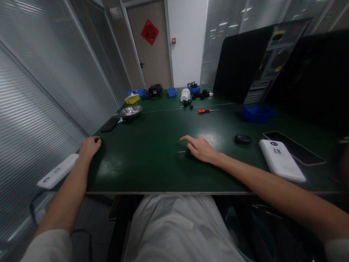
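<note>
At the table's left edge, my left hand [90, 146] is closed with its fingers curled. A small dark patch shows between thumb and fingertips; I cannot make out what it is. My right hand [202, 148] rests low over the middle of the table, index finger stretched to the left and the other fingers curled. From under those fingers a thin metal shaft [181, 151] points left, with a dark end mostly hidden by the hand. Farther back lies an orange and black screwdriver [205, 111], apart from both hands.
On the right are a black mouse [242, 139], a white power bank-like block [281, 159], a dark phone-like slab [297, 147] and a blue tray [259, 114]. A metal bowl [131, 111] and dark phone [110, 125] sit back left. Another white block [58, 171] lies beside my left forearm.
</note>
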Available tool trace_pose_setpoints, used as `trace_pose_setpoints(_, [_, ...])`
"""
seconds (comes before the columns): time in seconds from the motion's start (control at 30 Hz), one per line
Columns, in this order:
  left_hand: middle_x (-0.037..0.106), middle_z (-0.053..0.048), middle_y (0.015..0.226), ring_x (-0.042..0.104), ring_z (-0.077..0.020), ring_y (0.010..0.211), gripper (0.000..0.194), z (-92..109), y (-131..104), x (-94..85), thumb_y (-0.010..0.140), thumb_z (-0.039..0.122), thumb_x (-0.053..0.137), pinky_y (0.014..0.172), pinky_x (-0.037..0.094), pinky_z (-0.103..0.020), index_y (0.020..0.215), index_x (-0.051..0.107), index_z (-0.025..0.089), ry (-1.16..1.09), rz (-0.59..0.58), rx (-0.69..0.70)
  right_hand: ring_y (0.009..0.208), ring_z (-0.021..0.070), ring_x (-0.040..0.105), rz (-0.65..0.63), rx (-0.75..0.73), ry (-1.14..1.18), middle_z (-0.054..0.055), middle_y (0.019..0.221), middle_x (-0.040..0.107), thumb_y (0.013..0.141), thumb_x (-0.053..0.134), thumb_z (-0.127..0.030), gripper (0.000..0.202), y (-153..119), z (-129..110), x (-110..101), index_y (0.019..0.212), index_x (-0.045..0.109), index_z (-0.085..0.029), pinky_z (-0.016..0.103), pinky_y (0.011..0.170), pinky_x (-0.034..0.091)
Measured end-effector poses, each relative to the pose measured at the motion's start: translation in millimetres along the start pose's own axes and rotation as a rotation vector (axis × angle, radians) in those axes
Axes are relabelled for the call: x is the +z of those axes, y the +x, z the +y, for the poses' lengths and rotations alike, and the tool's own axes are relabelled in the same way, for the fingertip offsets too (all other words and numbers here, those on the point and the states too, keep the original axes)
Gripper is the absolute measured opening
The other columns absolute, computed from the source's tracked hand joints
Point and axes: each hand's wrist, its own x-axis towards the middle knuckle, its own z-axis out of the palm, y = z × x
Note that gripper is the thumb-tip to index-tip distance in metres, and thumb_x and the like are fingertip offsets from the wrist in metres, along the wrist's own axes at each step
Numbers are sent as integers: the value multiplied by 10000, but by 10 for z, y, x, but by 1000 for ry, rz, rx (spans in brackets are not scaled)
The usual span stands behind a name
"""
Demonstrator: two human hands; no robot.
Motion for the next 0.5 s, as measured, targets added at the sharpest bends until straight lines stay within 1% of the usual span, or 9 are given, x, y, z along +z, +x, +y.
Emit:
trace_pose_setpoints(0.03, [743,-61,881,625,-219,905,358,2,2,8,917,244,625,893,442,-294,1198,717,42,-5,8,-9,547,141,461,-1,1,-2,-49,585,505,1014,378,-206,380,1,2,1,1335,581,-226,261,627,296])
trace_pose_setpoints(0.1, [741,-59,894,616,-211,908,354,6,17,35,927,241,622,885,431,-280,1205,713,42,-16,26,-26,544,140,461,1,-3,-2,-54,575,496,1015,374,-203,381,2,6,5,1334,581,-227,261,629,296])
trace_pose_setpoints(0.23, [730,-79,1037,604,-202,986,396,-44,59,97,943,247,625,911,415,-264,1268,672,26,-37,69,-43,546,138,463,2,-15,6,-55,578,490,1017,376,-205,375,-1,10,7,1327,584,-228,259,628,294])
trace_pose_setpoints(0.33, [719,-79,1064,601,-194,1003,368,-93,80,133,942,224,634,929,407,-257,1247,683,24,-37,102,-22,549,137,458,1,-18,10,-53,584,489,1021,375,-210,370,-2,6,2,1323,587,-230,260,629,292])
trace_pose_setpoints(0.5, [705,-79,1066,598,-198,987,311,-132,101,169,942,194,624,932,403,-255,1188,721,32,-13,129,19,537,133,439,5,-14,-1,-59,572,448,1016,384,-205,364,-3,3,-4,1310,597,-233,260,620,278])
